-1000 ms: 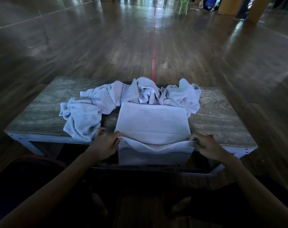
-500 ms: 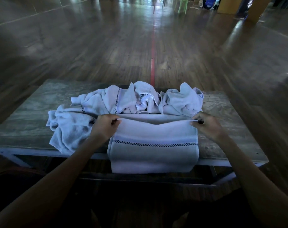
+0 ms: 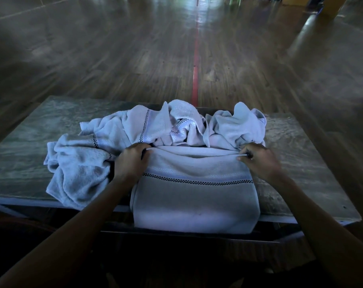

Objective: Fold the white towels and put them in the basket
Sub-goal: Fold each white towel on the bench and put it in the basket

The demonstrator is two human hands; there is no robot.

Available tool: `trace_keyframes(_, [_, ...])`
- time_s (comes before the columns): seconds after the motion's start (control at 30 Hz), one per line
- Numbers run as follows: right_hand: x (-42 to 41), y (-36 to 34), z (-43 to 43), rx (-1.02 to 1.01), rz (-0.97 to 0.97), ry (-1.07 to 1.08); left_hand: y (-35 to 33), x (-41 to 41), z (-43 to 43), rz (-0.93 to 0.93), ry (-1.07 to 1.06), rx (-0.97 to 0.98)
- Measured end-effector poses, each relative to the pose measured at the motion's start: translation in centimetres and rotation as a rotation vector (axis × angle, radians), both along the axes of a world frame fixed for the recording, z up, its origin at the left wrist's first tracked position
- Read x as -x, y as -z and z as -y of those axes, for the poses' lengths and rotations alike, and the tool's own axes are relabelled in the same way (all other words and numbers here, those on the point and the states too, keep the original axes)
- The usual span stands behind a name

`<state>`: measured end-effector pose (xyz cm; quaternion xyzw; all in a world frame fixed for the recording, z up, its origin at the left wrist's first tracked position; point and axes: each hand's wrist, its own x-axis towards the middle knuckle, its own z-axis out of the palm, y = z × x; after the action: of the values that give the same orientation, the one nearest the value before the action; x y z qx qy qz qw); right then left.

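— What is gripped, and by which hand?

— The far left corner of the folded towel [image 3: 195, 202] is clasped by the left hand [image 3: 130, 161], with the fingers curled over the hem. The far right corner is pinched by the right hand [image 3: 259, 161]; a thin strip of white edge is seen between thumb and fingers.

— How is that towel shaped?

— A broad rectangle with soft corners is formed, doubled over, and its terry nap is fine and even. A narrow checked band [image 3: 197, 181] of dark and white squares is woven straight across it, with a paler ribbed stripe just above. The near part is draped over the table's front edge and hangs below it.

— And the others?

— A heap of unfolded towels [image 3: 114, 132] is piled just behind and to the left, touching the folded one. Deep creases, rounded lumps and upturned peaks are seen, and the same checked bands are bent along the folds.

— What lies underneath?

— A table [image 3: 27, 146] with a flat, mottled grey-green top, marbled like stone or worn laminate, is carried on a pale frame. Beyond it, a glossy floor [image 3: 93, 59] of brown wood-grain planks is crossed by a red line [image 3: 195, 80].
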<state>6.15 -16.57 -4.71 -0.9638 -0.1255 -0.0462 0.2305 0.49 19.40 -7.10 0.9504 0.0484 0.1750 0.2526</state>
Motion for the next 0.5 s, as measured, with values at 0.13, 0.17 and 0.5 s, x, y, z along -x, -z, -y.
trace_keyframes(0.13, [-0.1, -0.1, -0.1, 0.042, 0.036, -0.025, 0.2, -0.3, -0.3, -0.033, 0.053, 0.016])
trace_keyframes(0.17, [0.0, -0.1, -0.1, 0.044, 0.040, -0.028, 0.2, -0.3, -0.4, -0.054, 0.064, 0.021])
trace_keyframes(0.5, [0.6, -0.6, 0.4, -0.061, -0.102, -0.048, -1.3, 0.7, -1.4, -0.141, 0.125, 0.116])
